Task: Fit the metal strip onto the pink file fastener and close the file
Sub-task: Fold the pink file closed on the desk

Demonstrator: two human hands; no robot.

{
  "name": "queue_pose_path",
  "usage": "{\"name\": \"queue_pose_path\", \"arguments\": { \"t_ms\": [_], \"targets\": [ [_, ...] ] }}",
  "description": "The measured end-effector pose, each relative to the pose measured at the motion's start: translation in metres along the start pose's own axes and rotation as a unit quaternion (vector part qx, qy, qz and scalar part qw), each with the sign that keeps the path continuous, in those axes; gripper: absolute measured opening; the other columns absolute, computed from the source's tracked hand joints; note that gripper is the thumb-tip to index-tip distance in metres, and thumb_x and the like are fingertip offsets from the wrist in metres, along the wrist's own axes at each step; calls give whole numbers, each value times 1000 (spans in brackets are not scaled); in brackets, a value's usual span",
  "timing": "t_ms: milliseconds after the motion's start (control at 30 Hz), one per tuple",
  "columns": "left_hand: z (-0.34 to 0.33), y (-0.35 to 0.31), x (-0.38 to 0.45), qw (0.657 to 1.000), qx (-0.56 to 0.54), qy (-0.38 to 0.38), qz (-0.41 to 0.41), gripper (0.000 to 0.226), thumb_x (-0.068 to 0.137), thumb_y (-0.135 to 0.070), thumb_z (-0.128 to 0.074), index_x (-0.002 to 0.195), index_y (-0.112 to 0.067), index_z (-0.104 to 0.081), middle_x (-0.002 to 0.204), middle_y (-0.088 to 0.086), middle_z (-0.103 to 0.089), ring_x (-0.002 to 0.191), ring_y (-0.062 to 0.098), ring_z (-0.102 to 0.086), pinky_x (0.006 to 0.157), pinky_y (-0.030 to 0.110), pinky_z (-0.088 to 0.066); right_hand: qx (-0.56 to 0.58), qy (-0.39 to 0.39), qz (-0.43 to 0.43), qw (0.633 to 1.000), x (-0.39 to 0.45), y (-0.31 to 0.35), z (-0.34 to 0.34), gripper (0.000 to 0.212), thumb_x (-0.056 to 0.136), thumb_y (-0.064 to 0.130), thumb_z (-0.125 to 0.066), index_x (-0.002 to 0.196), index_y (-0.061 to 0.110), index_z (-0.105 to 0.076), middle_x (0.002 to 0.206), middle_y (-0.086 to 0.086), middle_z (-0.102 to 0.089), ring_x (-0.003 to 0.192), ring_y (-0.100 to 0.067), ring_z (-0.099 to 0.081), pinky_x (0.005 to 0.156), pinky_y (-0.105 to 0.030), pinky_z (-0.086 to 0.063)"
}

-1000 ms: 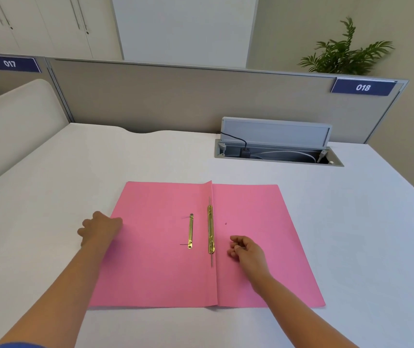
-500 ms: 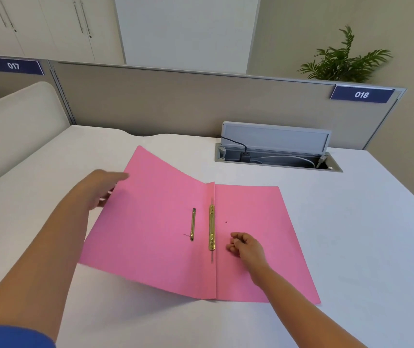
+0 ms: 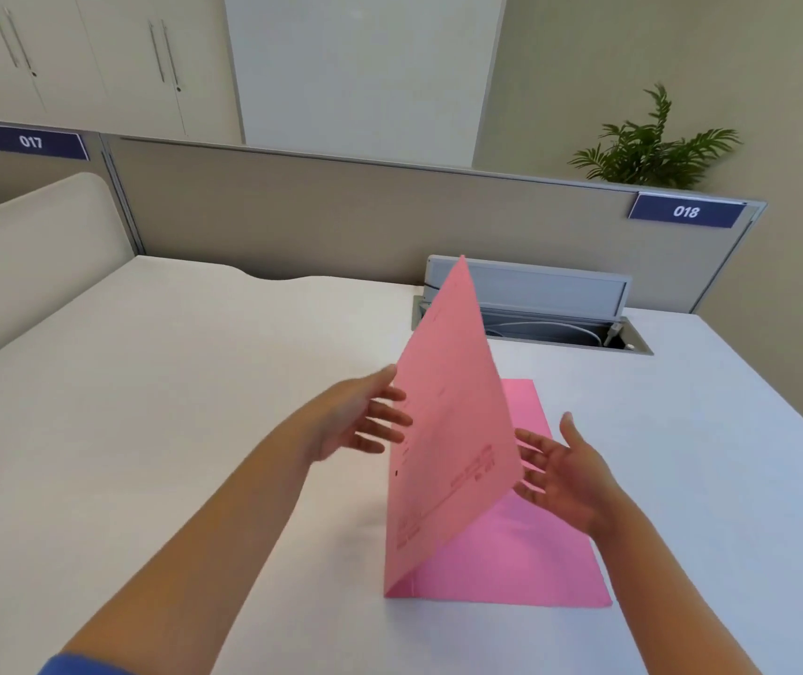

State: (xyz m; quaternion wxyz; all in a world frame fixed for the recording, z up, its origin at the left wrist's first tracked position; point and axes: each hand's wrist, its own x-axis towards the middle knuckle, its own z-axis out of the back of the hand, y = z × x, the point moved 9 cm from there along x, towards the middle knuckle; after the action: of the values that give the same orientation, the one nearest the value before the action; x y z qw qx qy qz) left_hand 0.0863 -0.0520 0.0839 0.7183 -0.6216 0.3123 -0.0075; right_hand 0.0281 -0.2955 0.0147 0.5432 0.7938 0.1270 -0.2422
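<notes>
The pink file (image 3: 448, 455) lies on the white desk with its left cover standing up past vertical, tilted over the right half (image 3: 526, 567). My left hand (image 3: 360, 421) is behind the raised cover, fingers spread and touching its outer face. My right hand (image 3: 565, 470) hovers open on the other side, palm facing the cover, fingers just under its free edge. The metal strip and fastener are hidden behind the raised cover.
A cable box (image 3: 536, 314) with an open grey lid sits in the desk behind the file. A beige partition (image 3: 341, 211) with labels 017 and 018 borders the back. A padded divider (image 3: 25, 260) stands at the left. White desk surface (image 3: 171, 406) spreads around the file.
The left cover swung up from flat on the desk to past vertical, pushed by my left hand. My right hand lifted off the right half and opened toward the cover.
</notes>
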Motion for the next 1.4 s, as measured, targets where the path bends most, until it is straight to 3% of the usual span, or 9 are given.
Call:
{"name": "queue_pose_path", "arguments": {
  "t_ms": [100, 233, 400, 467, 633, 933, 1067, 1167, 1400],
  "targets": [
    [8, 31, 9, 997, 28, -61, 42, 41, 87, -47, -51, 106, -11, -58, 97, 11, -68, 81, 25, -64, 68, 33, -50, -35, -32, -4, 999, -11, 5, 35, 85, 86, 72, -15, 130, 11, -52, 124, -15, -60, 117, -36, -54, 84, -43, -44],
    [6, 58, 16, 991, 25, -101, 88, 35, 88, -35, -54, 110, -8, -52, 101, 12, -55, 85, 26, -54, 70, 35, -44, -153, -118, -17, 981, -24, 6, 67, 76, 89, 67, -21, 95, 2, -62, 65, -11, -68, 57, -27, -66, 52, -26, -50],
    [0, 70, 22, 984, 32, -138, 103, 26, 86, -29, -57, 100, -8, -48, 85, 5, -45, 84, 24, -43, 73, 33, -36, -229, -206, -16, 951, -25, 4, 88, 64, 92, 57, -35, 131, 9, -49, 129, -14, -55, 120, -32, -51, 96, -45, -40],
    [-4, 73, 23, 982, 40, -148, 108, 23, 85, -25, -55, 97, -8, -47, 77, 3, -42, 81, 23, -42, 74, 33, -35, -257, -218, -21, 941, -25, 1, 87, 58, 94, 51, -38, 129, 5, -48, 135, -16, -50, 122, -33, -48, 101, -47, -37],
    [-22, 78, 24, 981, 39, -158, 102, 16, 81, -10, -49, 67, -11, -42, 63, 4, -39, 53, 16, -33, 52, 25, -28, -309, -223, -21, 924, -18, -2, 73, 42, 96, 30, -46, 123, -2, -53, 123, -17, -55, 113, -35, -51, 97, -47, -42],
    [-35, 85, 29, 981, -55, -156, 101, 10, 80, 6, -48, 82, -3, -52, 71, 11, -55, 61, 22, -53, 51, 28, -42, -374, -248, -18, 893, -11, -2, 69, 33, 94, 28, -49, 107, -1, -58, 110, -18, -60, 106, -38, -57, 93, -46, -47],
    [-37, 80, 31, 979, -131, -144, 63, 20, 83, 8, -44, 76, -7, -55, 75, 10, -64, 63, 22, -60, 53, 28, -47, -375, -245, -14, 894, -5, -3, 72, 23, 91, 13, -48, 69, 6, -47, 84, -14, -54, 83, -32, -56, 72, -36, -42],
    [-28, 74, 32, 970, -175, -162, 48, 23, 83, 9, -45, 75, -7, -58, 73, 12, -66, 61, 25, -61, 56, 30, -50, -383, -241, -10, 892, 1, -1, 71, 34, 87, 4, -45, 57, 11, -32, 63, -6, -34, 57, -18, -31, 55, -27, -24],
    [14, 51, 44, 963, -179, -202, 27, 23, 86, 7, -45, 76, -7, -59, 77, 13, -65, 68, 27, -60, 64, 34, -51, -338, -182, 2, 923, 23, 10, 40, 21, 83, -7, -35, 82, 1, -54, 80, -15, -54, 70, -24, -49, 57, -25, -33]
  ]
}}
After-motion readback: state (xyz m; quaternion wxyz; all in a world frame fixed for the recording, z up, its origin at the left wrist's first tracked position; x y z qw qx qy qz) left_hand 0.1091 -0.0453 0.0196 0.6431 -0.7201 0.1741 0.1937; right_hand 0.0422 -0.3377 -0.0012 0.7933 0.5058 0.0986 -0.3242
